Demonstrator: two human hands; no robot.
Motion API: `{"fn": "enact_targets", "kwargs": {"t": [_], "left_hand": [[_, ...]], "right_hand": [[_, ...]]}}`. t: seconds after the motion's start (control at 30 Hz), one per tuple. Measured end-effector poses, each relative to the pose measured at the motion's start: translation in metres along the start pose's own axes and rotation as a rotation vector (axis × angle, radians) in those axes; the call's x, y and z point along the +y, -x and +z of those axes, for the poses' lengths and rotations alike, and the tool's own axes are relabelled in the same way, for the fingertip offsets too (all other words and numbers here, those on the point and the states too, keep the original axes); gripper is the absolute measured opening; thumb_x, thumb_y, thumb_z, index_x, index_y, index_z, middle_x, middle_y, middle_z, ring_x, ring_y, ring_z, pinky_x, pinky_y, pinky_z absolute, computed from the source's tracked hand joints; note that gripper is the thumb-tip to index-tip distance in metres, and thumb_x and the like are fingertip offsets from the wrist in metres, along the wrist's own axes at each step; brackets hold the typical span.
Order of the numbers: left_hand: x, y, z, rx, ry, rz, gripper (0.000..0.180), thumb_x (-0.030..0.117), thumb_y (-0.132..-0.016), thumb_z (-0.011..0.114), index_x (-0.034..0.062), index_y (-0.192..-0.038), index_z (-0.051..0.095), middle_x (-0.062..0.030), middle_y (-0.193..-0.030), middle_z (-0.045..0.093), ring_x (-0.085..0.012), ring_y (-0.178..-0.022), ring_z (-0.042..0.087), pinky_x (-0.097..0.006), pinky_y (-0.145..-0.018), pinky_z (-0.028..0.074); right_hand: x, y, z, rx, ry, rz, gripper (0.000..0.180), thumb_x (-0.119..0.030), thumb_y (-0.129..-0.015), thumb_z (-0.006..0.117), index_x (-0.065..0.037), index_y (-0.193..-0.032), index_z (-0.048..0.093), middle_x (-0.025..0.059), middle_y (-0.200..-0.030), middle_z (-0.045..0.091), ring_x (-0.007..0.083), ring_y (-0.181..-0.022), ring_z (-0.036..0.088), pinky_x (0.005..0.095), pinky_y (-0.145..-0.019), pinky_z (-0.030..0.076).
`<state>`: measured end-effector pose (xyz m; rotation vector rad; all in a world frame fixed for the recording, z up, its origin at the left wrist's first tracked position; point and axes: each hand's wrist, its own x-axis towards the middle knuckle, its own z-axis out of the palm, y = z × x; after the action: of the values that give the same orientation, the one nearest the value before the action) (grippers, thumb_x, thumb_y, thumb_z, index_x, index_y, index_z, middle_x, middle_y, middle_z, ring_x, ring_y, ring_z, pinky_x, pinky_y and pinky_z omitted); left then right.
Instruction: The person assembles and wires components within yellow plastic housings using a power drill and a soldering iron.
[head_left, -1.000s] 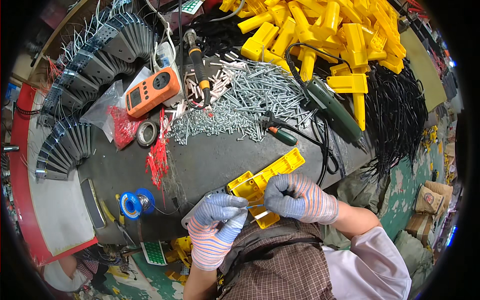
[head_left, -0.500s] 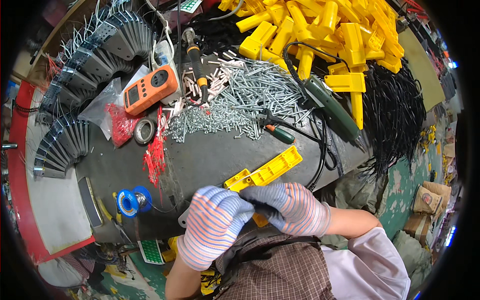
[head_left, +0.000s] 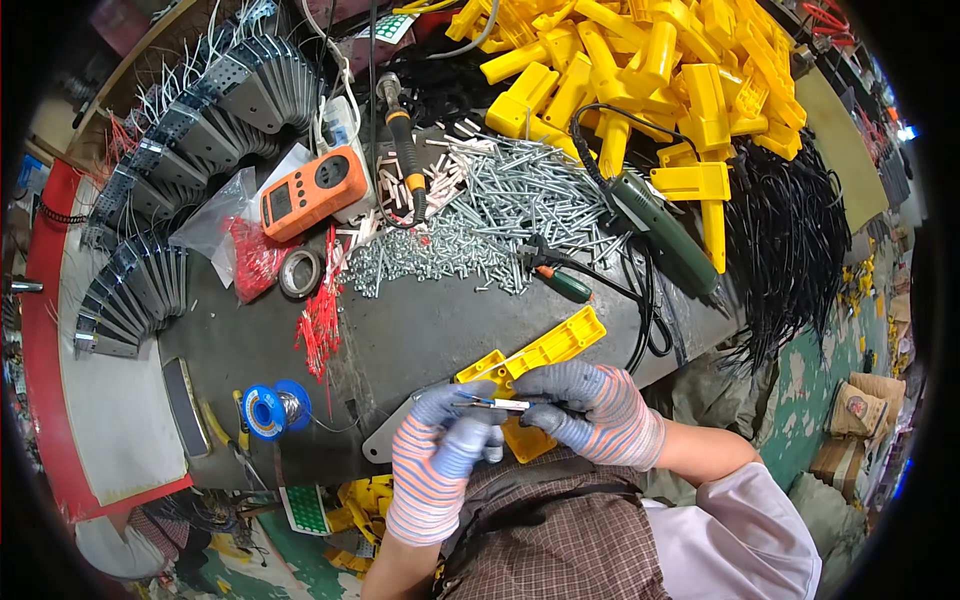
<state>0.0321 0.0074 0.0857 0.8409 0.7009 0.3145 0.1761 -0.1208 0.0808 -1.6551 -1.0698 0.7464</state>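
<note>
Head view, lower centre of the frame: your gloved left hand (head_left: 440,450) has its fingers clamped on a small white sleeve (head_left: 512,406), which points to the right between your hands. Your right hand (head_left: 605,410) is at the sleeve's far end, thumb and fingers curled close; you cannot tell from here whether they grip it. Just behind and partly under your hands lies an open yellow casing (head_left: 565,335) on the dark surface (head_left: 400,330). Left of your hands you have a blue spool (head_left: 265,412); at upper left, an orange meter (head_left: 315,190); at upper centre, a pile of screws (head_left: 540,190); at upper right, heaped yellow housings (head_left: 650,70) and a green power tool (head_left: 665,235).
</note>
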Motion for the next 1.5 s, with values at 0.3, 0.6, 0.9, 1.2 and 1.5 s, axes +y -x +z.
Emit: {"fn": "enact_targets", "kwargs": {"t": [0.3, 0.6, 0.9, 1.2, 1.5], "left_hand": [[-0.002, 0.005, -0.008, 0.139, -0.380, 0.453, 0.015, 0.016, -0.088, 0.067, 0.0027, -0.093, 0.064, -0.0041, -0.079, 0.063, -0.0104, -0.064, 0.056, -0.024, -0.057, 0.045], [0.002, 0.040, -0.020, 0.259, -0.060, 0.440, 0.019, 0.018, -0.085, 0.068, 0.0044, -0.098, 0.064, -0.0074, -0.088, 0.065, -0.0175, -0.075, 0.061, -0.030, -0.067, 0.047], [0.050, 0.000, -0.052, -0.151, -1.601, 0.910, 0.030, 0.005, -0.077, 0.065, 0.0106, -0.107, 0.062, -0.0086, -0.099, 0.064, -0.0294, -0.090, 0.060, -0.042, -0.081, 0.046], [0.056, -0.178, -0.011, 0.214, -1.137, 0.281, 0.016, 0.018, -0.077, 0.068, 0.0053, -0.086, 0.066, -0.0097, -0.074, 0.067, -0.0259, -0.073, 0.062, -0.037, -0.073, 0.047], [0.049, -0.183, -0.040, -0.069, -1.859, 0.613, 0.018, 0.023, -0.084, 0.058, 0.0064, -0.084, 0.064, -0.0166, -0.081, 0.067, -0.0320, -0.070, 0.064, -0.041, -0.066, 0.049]], "right_hand": [[-0.009, -0.010, -0.006, -0.218, 0.162, -0.131, 0.021, -0.023, -0.089, 0.062, -0.003, -0.096, 0.060, 0.0145, -0.079, 0.062, 0.0343, -0.073, 0.063, 0.0395, -0.062, 0.050], [0.001, 0.006, -0.002, -0.307, 0.094, -0.387, 0.019, -0.011, -0.089, 0.059, -0.001, -0.104, 0.062, 0.0156, -0.091, 0.063, 0.0309, -0.078, 0.065, 0.0345, -0.069, 0.053], [-0.013, 0.000, -0.007, -0.368, -0.748, 0.508, 0.029, -0.014, -0.098, 0.052, -0.002, -0.124, 0.058, 0.0048, -0.093, 0.064, 0.0086, -0.080, 0.060, 0.0240, -0.074, 0.050], [-0.011, 0.022, -0.014, -0.284, -0.777, 0.614, 0.030, -0.020, -0.096, 0.056, -0.004, -0.121, 0.060, 0.0031, -0.091, 0.065, 0.0060, -0.083, 0.061, 0.0193, -0.069, 0.050], [-0.011, 0.018, -0.016, -0.274, -0.759, 0.560, 0.030, -0.025, -0.097, 0.056, -0.007, -0.120, 0.062, 0.0010, -0.082, 0.065, 0.0032, -0.069, 0.056, 0.0173, -0.060, 0.045]]}}
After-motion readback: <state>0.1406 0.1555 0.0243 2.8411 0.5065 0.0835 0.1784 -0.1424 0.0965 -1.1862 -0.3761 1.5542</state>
